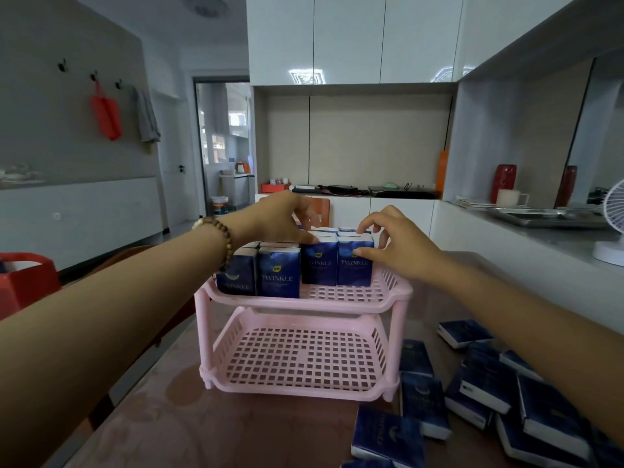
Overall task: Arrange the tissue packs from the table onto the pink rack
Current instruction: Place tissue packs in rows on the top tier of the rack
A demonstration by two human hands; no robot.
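Observation:
A pink two-tier rack (304, 386) stands on the table. Several blue tissue packs stand upright on its top tier (337, 295); the lower tier holds nothing. My left hand (280, 219) grips the top of a standing pack (319, 265) with thumb in front and fingers behind. My right hand (395, 241) pinches the neighbouring pack (354, 266) at the right end of the row, thumb on its front. Several loose packs (486, 390) lie in a heap on the table to the right of the rack.
A red stool (23, 282) stands at the left of the brown table (169, 427). An orange chair back (320, 211) shows behind the rack. On the right counter sit a white fan (613, 224), a metal tray (547, 217), a white mug (510, 198) and red vases.

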